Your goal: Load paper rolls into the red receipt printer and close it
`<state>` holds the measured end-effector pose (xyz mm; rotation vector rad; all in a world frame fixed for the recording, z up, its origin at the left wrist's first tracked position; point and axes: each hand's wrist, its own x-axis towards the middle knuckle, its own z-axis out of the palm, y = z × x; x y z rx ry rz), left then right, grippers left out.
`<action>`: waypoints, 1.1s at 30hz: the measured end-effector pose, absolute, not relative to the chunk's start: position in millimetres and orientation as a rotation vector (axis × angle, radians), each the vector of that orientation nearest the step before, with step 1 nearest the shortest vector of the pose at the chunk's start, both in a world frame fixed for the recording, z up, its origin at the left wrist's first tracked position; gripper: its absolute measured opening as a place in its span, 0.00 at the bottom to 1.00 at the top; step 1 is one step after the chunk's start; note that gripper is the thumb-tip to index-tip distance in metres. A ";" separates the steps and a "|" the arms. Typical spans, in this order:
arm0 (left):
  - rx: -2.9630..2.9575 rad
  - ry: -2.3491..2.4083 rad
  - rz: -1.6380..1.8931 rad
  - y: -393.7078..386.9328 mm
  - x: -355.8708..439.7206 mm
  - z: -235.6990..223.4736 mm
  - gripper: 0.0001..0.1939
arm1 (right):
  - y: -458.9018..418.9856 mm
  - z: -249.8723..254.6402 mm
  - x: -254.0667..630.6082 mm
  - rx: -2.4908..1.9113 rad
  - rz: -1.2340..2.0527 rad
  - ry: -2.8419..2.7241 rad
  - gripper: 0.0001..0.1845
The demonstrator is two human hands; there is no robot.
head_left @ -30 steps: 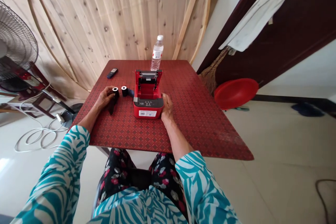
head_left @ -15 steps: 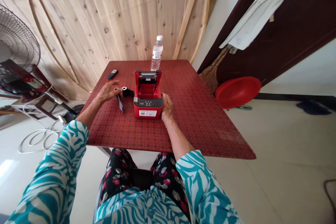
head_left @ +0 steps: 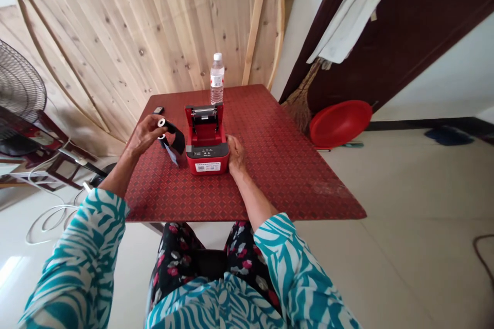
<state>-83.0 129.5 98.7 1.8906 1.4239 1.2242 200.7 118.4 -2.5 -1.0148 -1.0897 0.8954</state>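
Over the left edge of the tabletop (head_left: 278,175), my left hand (head_left: 144,134) is pinching a black roll (head_left: 161,123) with a white core, and a dark ribbon (head_left: 178,141) is curving towards the red printer (head_left: 207,158). A second roll (head_left: 161,137) is showing just below; I cannot tell whether I am gripping it too. My right hand (head_left: 236,155) is lying partly open, its fingers curving against the printer's right wall. The printer is standing left of the tabletop's middle, its lid (head_left: 204,115) tilting up and its red compartment (head_left: 204,136) showing. Behind it, near the far edge, a capped bottle (head_left: 217,80) is standing upright, holding clear liquid. A small device (head_left: 158,110) is lying towards the far left corner.
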 end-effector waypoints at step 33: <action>2.368 1.359 -0.100 173.8 45.1 124.4 0.19 | 126.1 -4.5 195.3 -1.007 0.879 -1.061 0.21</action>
